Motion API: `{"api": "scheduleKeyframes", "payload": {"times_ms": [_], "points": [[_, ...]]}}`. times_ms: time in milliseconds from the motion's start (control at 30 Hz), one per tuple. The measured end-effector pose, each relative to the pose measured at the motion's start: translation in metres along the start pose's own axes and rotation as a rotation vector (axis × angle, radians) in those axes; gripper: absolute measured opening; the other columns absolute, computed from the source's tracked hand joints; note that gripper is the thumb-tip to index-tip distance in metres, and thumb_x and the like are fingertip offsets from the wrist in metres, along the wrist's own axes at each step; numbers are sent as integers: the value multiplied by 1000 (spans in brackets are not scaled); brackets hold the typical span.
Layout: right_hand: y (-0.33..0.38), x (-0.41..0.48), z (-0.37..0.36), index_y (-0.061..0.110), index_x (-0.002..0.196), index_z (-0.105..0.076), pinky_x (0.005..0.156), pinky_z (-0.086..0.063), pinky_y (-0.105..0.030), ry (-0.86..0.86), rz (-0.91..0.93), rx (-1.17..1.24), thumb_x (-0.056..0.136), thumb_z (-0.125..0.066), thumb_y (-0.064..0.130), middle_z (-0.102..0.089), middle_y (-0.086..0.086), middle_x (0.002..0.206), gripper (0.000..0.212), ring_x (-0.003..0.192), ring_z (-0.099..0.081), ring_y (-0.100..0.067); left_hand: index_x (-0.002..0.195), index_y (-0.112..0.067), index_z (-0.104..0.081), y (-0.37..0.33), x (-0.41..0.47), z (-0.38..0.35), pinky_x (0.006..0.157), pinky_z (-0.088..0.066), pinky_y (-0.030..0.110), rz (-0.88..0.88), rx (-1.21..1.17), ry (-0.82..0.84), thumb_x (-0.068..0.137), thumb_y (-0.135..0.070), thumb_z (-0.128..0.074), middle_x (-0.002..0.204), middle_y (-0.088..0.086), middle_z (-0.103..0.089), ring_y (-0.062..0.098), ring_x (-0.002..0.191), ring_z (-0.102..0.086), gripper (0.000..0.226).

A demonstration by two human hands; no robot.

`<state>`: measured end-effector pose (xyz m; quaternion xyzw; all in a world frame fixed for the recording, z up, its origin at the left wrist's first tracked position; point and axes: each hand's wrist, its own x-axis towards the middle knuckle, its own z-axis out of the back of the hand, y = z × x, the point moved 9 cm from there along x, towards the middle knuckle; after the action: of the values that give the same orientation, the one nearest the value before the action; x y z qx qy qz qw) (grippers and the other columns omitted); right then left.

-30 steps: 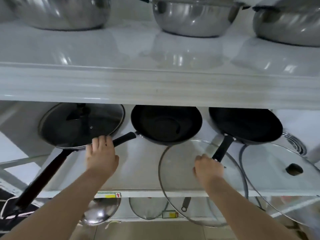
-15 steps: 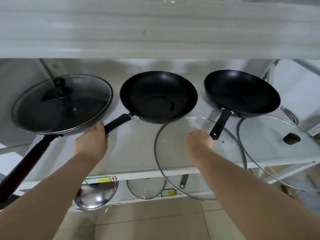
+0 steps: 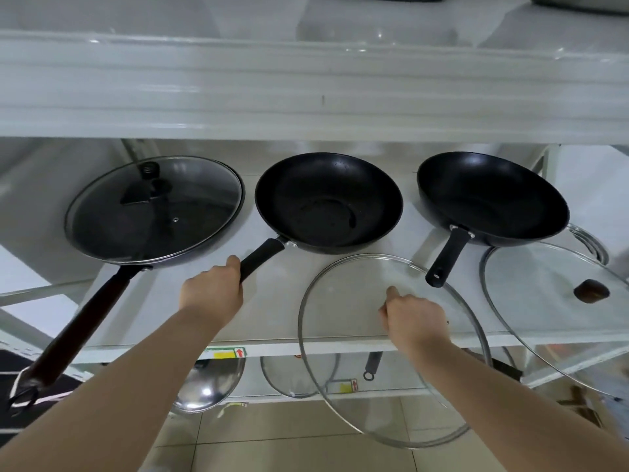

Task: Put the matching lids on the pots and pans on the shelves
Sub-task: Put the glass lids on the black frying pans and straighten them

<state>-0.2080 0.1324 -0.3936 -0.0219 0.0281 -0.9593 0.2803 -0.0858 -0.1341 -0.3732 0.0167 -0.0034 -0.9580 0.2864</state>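
Observation:
Three black pans stand on the white middle shelf (image 3: pixel 272 311). The left pan (image 3: pixel 149 216) wears a glass lid with a black knob. The middle wok (image 3: pixel 328 202) is uncovered, and my left hand (image 3: pixel 214 291) is closed around the end of its black handle. The right wok (image 3: pixel 490 195) is uncovered too. My right hand (image 3: pixel 413 318) grips the knob of a large glass lid (image 3: pixel 347 301), held tilted in front of the shelf edge, below the middle wok. The knob is hidden under my fingers.
Another glass lid (image 3: pixel 544 294) with a dark knob leans at the shelf's right end. The upper shelf's thick front edge (image 3: pixel 306 86) overhangs the pans. On the bottom shelf lie a steel lid (image 3: pixel 211 386) and a small glass lid (image 3: pixel 292 376). Tiled floor is below.
The view has shifted downward from the upper shelf with its steel pots to the pans. My left hand slid onto the middle wok's handle. The lid in my right hand has come slightly lower and nearer.

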Motion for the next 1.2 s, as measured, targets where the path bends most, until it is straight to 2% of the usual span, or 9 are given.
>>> {"api": "scheduleKeyframes", "payload": {"times_ms": [67,133,267,400,533,667,867,967,1200], "points": [[11,-10,11,15,60,-37,44,-3,-10,-54,17,45,62,-75,14,-24,3,39,38,30,-20,-22,103,-13,-40,1,-2,-1,55,-38,30,0,2,1,94,-18,-41,66,0,-45,27,62,-51,11],[21,-13,18,16,56,-33,48,0,-7,-78,27,93,53,-79,15,-17,6,37,46,29,-13,-21,103,-12,-40,1,-5,-1,55,-38,29,0,-5,10,94,-18,-42,63,0,-42,27,61,-51,11],[46,-21,47,14,55,-50,45,-2,-7,-80,94,73,59,-73,23,-8,8,38,25,28,-16,-20,101,-13,-40,1,-10,-3,51,-35,28,12,-13,33,93,-17,-43,63,0,-42,25,61,-51,10],[63,-26,76,15,55,-44,44,0,-11,-123,202,41,61,-71,28,-17,6,37,30,29,-15,-20,94,-17,-32,3,-13,-4,55,-37,29,28,-51,93,93,-22,-44,68,0,-46,26,67,-52,14],[70,-27,96,12,75,-40,42,-12,-22,-158,301,55,87,-44,27,-26,4,47,20,40,-24,-17,97,-16,-34,5,-19,-1,62,-41,32,39,-68,124,94,-20,-44,71,2,-47,27,70,-51,12],[65,-22,119,13,71,-42,43,-16,-24,-151,246,118,87,-42,29,-32,3,52,22,46,-33,-21,95,-15,-31,9,-20,-4,60,-40,32,40,-51,159,87,-5,-45,68,2,-44,24,63,-48,18],[56,-12,139,12,68,-47,49,-32,-26,-117,161,243,85,-47,32,-45,1,57,27,55,-45,-21,105,-22,-46,16,-15,-7,69,-44,30,111,-180,216,89,-31,-46,95,2,-63,24,82,-58,18],[51,13,149,11,75,-56,55,-42,-29,-95,99,346,84,-49,36,-56,-2,63,27,62,-57,-24,100,-23,-47,16,-12,-11,72,-53,33,88,-181,219,85,-36,-48,87,0,-62,24,82,-63,19],[47,106,135,15,57,-46,42,-30,-21,-101,-26,491,77,-54,35,-47,2,50,30,48,-48,-19,99,-23,-51,6,-3,-6,62,-40,27,142,-141,179,91,-29,-44,79,-4,-54,21,75,-56,13]]}}
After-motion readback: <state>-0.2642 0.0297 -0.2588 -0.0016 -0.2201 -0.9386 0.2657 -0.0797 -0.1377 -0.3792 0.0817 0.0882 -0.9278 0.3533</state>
